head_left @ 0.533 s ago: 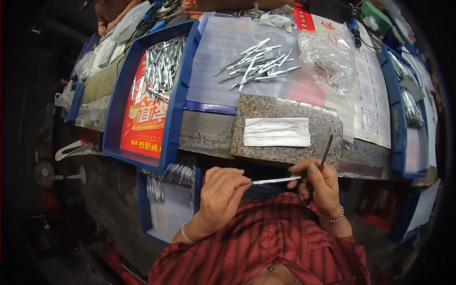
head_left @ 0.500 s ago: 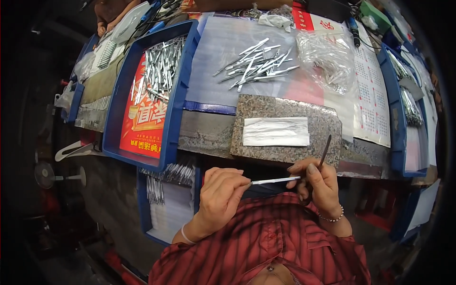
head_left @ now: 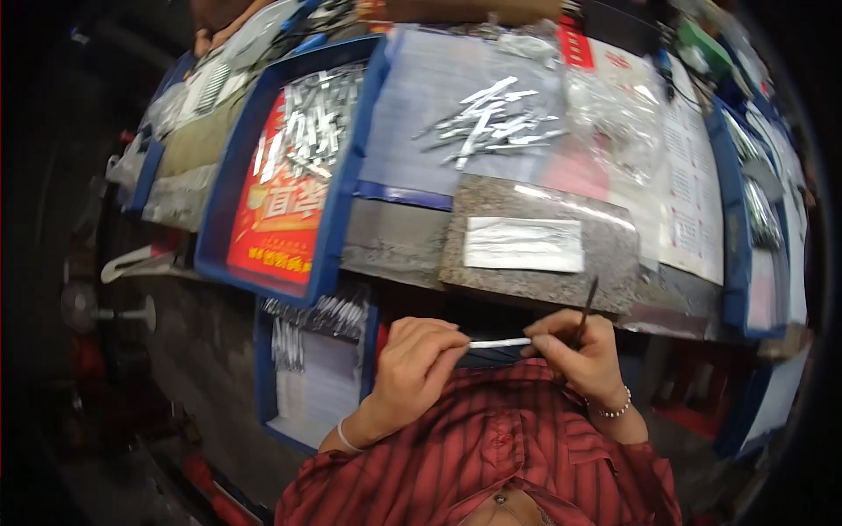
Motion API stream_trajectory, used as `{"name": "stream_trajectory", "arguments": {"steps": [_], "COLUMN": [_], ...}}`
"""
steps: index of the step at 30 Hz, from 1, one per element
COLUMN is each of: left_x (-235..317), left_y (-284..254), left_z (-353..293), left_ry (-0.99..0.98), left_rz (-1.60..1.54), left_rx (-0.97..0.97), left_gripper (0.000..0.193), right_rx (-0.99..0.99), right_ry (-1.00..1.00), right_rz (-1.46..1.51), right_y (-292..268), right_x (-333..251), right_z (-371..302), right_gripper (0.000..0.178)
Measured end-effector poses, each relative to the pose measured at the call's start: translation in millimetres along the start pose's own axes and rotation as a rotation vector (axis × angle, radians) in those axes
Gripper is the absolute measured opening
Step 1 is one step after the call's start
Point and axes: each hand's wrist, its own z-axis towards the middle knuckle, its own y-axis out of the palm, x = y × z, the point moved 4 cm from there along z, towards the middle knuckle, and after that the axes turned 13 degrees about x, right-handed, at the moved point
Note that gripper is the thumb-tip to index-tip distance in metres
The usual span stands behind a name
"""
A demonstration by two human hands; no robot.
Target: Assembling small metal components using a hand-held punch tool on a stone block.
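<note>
My left hand (head_left: 412, 364) pinches one end of a slim, flat silver metal piece (head_left: 500, 343), held level in front of my shirt. The fingertips of my right hand (head_left: 581, 352) are closed at its other end. A thin dark stick (head_left: 589, 302), its kind unclear, stands up tilted from between the right fingers. Just beyond the hands lies a speckled stone slab (head_left: 544, 197) with a folded white cloth or paper pad (head_left: 524, 245) on it. Behind the slab, similar silver pieces (head_left: 491, 123) are heaped on a plastic-covered sheet.
A blue tray (head_left: 329, 267) with many silver pieces and red printed paper stands left. Below it sits another blue bin (head_left: 263, 394) of metal pieces. Crumpled clear plastic bags (head_left: 614, 114) lie back right, near a blue tray (head_left: 737, 237). Someone's arm (head_left: 215, 17) shows far left.
My right fingertips have moved left and closed on the metal piece's right end. The dark stick has shifted slightly left and down. The whole view has swung a little, blurring the table.
</note>
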Motion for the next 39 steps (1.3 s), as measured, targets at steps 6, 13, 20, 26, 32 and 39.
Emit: {"name": "stream_trajectory", "arguments": {"steps": [6, 13, 20, 26, 32, 39], "left_x": [-28, -88, -213, -246, -235, -144], "left_y": [2, -63, -166, -172, -168, -128], "left_z": [-36, -117, -195, -213, -199, -121], "left_ry": [-0.295, -0.700, -0.564, -0.490, -0.497, -0.315], "left_rz": [-0.237, -0.078, 0.799, 1.232, 1.203, 0.657], "left_rx": [-0.355, -0.081, 0.439, 0.451, 0.469, 0.466], "left_gripper": [0.013, 0.015, 0.009, 0.007, 0.013, 0.013], "right_rx": [-0.115, -0.254, -0.230, -0.350, -0.392, -0.384], "right_ry": [-0.326, -0.310, -0.285, -0.272, -0.280, -0.327], "right_rz": [-0.386, -0.432, -0.358, -0.522, -0.561, -0.552], "right_y": [22, 64, 70, 79, 78, 65], "right_x": [7, -3, 13, 8, 11, 8], "right_z": [-9, 1, 11, 10, 7, 12], "right_gripper": [0.010, 0.012, 0.013, 0.012, 0.015, 0.016]}}
